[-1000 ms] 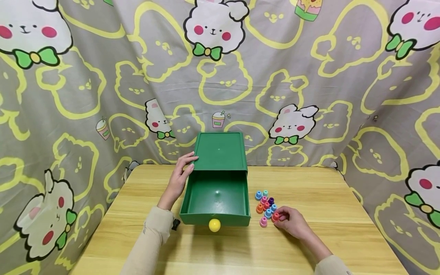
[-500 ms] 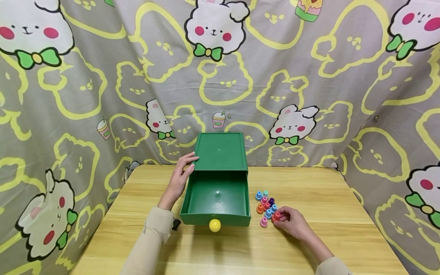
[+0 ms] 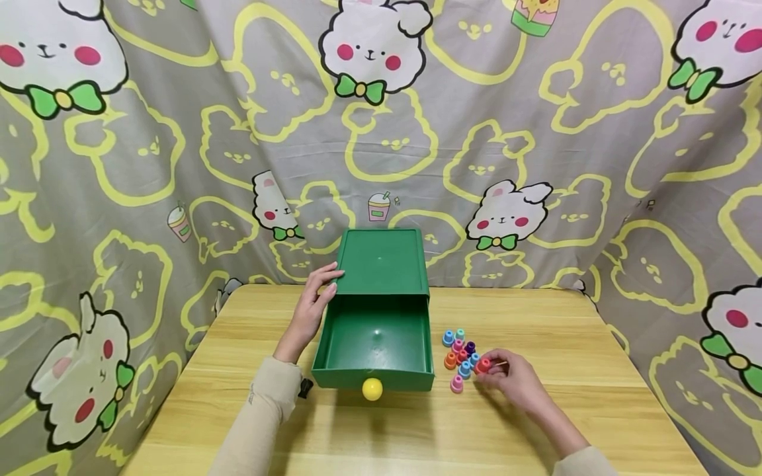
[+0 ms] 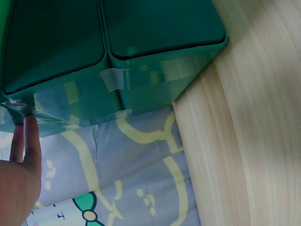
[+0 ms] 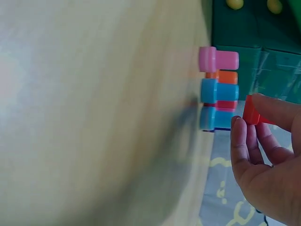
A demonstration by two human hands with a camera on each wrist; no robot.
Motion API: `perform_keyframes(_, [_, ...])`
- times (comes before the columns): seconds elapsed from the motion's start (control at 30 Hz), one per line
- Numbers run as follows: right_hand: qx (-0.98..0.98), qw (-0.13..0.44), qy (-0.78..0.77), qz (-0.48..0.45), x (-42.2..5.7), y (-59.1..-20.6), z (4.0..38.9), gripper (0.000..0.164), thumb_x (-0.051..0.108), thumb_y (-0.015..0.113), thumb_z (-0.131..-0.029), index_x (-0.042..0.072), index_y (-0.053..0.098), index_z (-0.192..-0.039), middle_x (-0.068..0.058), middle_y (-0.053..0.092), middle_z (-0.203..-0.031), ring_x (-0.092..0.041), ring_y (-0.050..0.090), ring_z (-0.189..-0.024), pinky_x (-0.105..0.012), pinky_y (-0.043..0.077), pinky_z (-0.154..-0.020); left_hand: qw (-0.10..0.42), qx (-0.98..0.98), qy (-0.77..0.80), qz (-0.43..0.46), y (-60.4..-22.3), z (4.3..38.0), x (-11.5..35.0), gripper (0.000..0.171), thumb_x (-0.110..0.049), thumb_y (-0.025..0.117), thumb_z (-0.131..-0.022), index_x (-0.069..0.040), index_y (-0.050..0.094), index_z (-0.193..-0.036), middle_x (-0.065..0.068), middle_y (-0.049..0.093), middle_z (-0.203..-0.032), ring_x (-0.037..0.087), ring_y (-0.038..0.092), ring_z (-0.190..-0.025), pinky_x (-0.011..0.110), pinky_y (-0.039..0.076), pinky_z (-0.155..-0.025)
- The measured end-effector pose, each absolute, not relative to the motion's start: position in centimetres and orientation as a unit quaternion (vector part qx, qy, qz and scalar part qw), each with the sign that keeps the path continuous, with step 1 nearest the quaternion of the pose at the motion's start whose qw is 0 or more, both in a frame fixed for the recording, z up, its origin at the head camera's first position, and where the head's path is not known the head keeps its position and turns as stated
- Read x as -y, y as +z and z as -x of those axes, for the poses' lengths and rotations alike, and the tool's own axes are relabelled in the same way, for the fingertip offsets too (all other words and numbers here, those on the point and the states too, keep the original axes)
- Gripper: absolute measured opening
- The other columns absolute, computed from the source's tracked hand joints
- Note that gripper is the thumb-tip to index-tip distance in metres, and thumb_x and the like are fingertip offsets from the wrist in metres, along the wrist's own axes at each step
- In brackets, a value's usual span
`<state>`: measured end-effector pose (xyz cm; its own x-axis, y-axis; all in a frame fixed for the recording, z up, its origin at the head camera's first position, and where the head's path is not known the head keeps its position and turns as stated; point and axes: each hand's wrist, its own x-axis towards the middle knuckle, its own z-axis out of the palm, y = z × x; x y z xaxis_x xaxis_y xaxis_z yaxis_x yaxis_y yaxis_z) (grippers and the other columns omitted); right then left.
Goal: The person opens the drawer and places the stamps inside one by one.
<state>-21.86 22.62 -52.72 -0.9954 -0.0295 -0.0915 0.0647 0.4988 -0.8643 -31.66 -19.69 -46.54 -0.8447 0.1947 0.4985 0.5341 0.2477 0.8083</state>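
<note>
My right hand (image 3: 518, 383) pinches a red stepped plastic peg (image 3: 483, 365) between thumb and fingers. In the right wrist view, that red peg (image 5: 251, 111) is held off the table, beside the other pegs. Several pegs stand clustered just left of it, among them a pink peg (image 3: 456, 384), a blue peg (image 3: 464, 370), an orange peg (image 3: 450, 361) and a purple peg (image 3: 470, 348). My left hand (image 3: 308, 309) rests with extended fingers against the left upper edge of a green drawer cabinet (image 3: 381, 261). Its top drawer (image 3: 324, 379) is pulled out, with nothing inside.
A yellow round knob (image 3: 372, 389) sticks out from the drawer front. In the left wrist view, clear tape (image 4: 115, 79) joins two stacked green units. Behind the wooden table (image 3: 536, 317) hangs a grey patterned curtain (image 3: 393, 158).
My right hand has raised the red peg from the table and shifted it slightly right and away from me. The left hand and the drawer have stayed in place.
</note>
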Motion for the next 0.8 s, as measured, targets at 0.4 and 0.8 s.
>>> perform_keyframes(0.4, [-0.864, 0.029, -0.503, 0.013, -22.0, -49.6, 21.6, 0.036, 0.003, 0.082, -0.085, -0.002, 0.067, -0.117, -0.011, 0.070, -0.103, -0.015, 0.065, -0.087, -0.022, 0.056, -0.075, 0.145, 0.784, -0.558, 0.229, -46.5, 31.7, 19.8, 0.033, -0.019, 0.047, -0.111, -0.017, 0.061, -0.141, 0.001, 0.039, -0.162, 0.023, 0.042, -0.142, 0.048, 0.041, -0.107])
perform_keyframes(0.8, [-0.862, -0.002, -0.504, 0.051, -21.1, -46.0, 21.5, 0.033, 0.008, 0.081, -0.088, 0.001, 0.068, -0.118, -0.010, 0.071, -0.105, -0.013, 0.067, -0.088, -0.022, 0.056, -0.076, 0.142, 0.780, -0.564, 0.231, -43.5, 29.2, 18.8, 0.034, -0.010, 0.046, -0.109, 0.001, 0.058, -0.140, 0.018, 0.038, -0.160, 0.035, 0.042, -0.140, 0.044, 0.040, -0.106])
